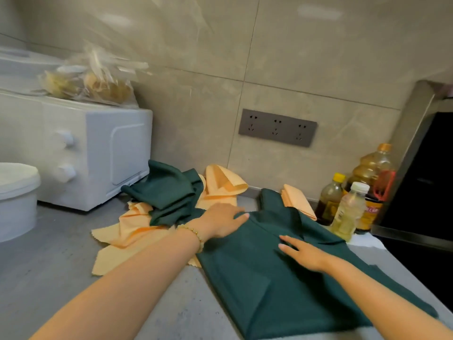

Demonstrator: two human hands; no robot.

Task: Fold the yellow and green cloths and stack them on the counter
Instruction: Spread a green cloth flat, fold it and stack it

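A large dark green cloth lies spread on the grey counter in front of me, with creases and a raised fold at its far end. My left hand presses flat on its far left edge, fingers straight. My right hand lies flat on the cloth's middle, fingers extended. Behind my left hand sits a loose heap: a crumpled green cloth over yellow cloths. A folded yellow cloth lies at the back, beside the bottles.
A white appliance with a bag of food on top stands at the left, a white lidded tub nearer me. Three bottles stand at the right by a black oven. A wall socket strip is behind.
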